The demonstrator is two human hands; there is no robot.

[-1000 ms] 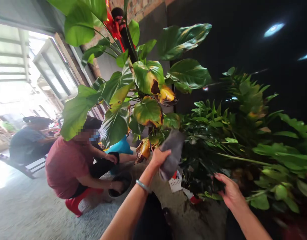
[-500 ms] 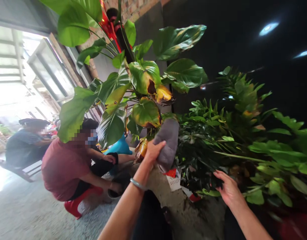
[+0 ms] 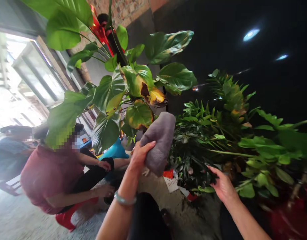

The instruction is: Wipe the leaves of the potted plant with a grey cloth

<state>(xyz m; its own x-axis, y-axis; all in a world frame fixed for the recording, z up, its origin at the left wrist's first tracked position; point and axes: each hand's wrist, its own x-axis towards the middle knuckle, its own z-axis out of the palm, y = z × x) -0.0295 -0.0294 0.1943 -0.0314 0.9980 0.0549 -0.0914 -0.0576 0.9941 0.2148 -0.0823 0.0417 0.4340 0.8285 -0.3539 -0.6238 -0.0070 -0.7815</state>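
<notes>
A folded grey cloth [image 3: 160, 143] is gripped in my left hand [image 3: 140, 155], its thumb lying across the front; a pale bangle circles that wrist. The cloth is held up in front of a bushy dark-leaved plant [image 3: 190, 146] and below a large-leaved plant [image 3: 139, 113] with yellowed, browned leaves. My right hand [image 3: 222, 185] is at the lower right side of the dark foliage, with a dark leaf between its thumb and fingers. The fingertips are partly lost among the leaves.
At left a person in a red shirt [image 3: 47, 178] sits on a red stool [image 3: 68, 216]; another person in blue [image 3: 9, 153] sits behind. Printed paper [image 3: 171, 183] lies below the dark plant. More greenery [image 3: 262, 150] spreads right, before a glossy black wall [image 3: 218, 36].
The view has shifted, so the plants and people sit further left. My left hand has brought the cloth nearer and turned its broad side toward me. My right hand stays at the dark leaves.
</notes>
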